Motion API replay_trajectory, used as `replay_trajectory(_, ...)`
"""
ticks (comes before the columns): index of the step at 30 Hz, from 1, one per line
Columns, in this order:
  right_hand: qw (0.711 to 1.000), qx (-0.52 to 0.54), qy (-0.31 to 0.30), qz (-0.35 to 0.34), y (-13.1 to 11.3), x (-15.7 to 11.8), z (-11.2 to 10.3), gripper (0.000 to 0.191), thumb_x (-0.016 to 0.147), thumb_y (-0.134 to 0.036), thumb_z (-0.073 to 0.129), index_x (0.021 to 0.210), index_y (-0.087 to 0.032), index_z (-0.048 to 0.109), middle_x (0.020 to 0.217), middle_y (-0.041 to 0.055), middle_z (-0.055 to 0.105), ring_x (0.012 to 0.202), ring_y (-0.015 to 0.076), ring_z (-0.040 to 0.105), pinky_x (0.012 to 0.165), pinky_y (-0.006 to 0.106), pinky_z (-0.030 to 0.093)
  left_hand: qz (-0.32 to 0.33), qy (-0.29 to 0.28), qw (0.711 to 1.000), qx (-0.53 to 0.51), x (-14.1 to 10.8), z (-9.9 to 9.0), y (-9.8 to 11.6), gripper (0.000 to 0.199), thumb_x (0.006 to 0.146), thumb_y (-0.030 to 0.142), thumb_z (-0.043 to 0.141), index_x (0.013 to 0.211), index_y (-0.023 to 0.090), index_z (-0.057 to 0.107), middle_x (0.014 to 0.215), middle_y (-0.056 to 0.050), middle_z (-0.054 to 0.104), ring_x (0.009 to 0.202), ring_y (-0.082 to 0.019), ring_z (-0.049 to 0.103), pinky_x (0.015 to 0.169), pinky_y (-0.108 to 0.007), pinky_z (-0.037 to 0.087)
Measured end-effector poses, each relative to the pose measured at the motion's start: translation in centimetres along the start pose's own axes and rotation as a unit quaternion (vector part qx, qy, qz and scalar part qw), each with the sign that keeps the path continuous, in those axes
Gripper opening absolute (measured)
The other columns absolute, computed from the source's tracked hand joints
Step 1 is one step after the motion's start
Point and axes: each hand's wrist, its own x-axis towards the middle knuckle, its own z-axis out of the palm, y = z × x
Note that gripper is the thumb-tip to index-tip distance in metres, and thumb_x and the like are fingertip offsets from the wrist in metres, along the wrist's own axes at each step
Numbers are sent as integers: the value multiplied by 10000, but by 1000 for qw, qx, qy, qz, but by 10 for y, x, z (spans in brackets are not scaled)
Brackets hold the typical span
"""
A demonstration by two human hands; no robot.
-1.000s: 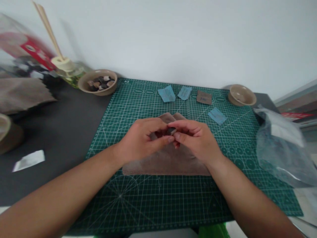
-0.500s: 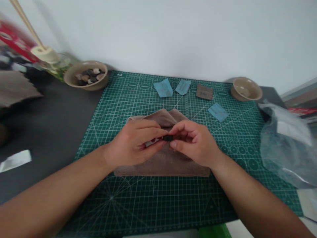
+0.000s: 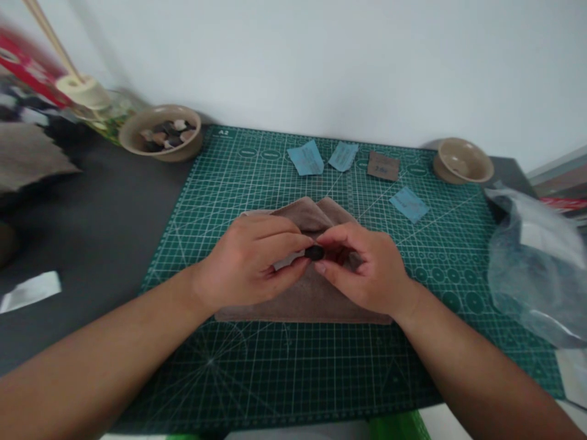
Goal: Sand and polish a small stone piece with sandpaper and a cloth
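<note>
A small dark stone (image 3: pixel 314 252) is pinched between the fingertips of both hands near the middle of the view. My left hand (image 3: pixel 257 260) grips its left side with thumb and fingers. From the right, my right hand (image 3: pixel 362 260) holds the same stone, fingers curled. Beneath both hands lies a folded brown cloth (image 3: pixel 302 296) on a green cutting mat (image 3: pixel 257 379). The cloth's far edge shows two pointed folds. Part of the cloth is hidden by the hands.
A bowl of stones (image 3: pixel 172 153) stands at the back left, another bowl (image 3: pixel 463 162) at the back right. Blue paper pieces (image 3: pixel 306 159) and a brown piece (image 3: pixel 383 166) lie behind the cloth. A clear plastic bag (image 3: pixel 536 269) sits at the right.
The dark stone has turned between the fingertips and shows a rounder face. The whole view has shifted slightly; both hands keep their grip.
</note>
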Motion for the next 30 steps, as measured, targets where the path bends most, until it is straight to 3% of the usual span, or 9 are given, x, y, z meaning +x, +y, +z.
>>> replay_trajectory(7, 996, -78, -4, -37, 3, 0, 1, 138, 832, -144, 696, 961, -154, 742, 842, 7, 776, 728, 124, 705, 674, 224, 513, 6, 8, 1000, 19, -2, 0, 1, 118, 876, 201, 693, 976, 218, 633, 841, -39, 723, 717, -180, 677, 661, -356, 556)
replay_trajectory(17, 995, -92, -20, -42, 4, 1, 2, 169, 817, -113, 662, 951, -142, 761, 847, 17, 785, 748, 143, 716, 698, 238, 511, 26, 23, 999, 6, -1, 1, 3, 127, 859, 201, 734, 955, 202, 652, 834, -31, 736, 712, -166, 696, 646, -327, 563)
replay_trajectory(30, 999, 4, -39, -28, 0, 3, -3, 188, 887, -163, 642, 1019, -214, 766, 911, -1, 808, 799, 152, 751, 721, 248, 571, 12, 23, 1000, 4, 1, -3, 7, 170, 896, 273, 730, 1034, 222, 646, 854, -60, 754, 731, -185, 710, 655, -349, 580)
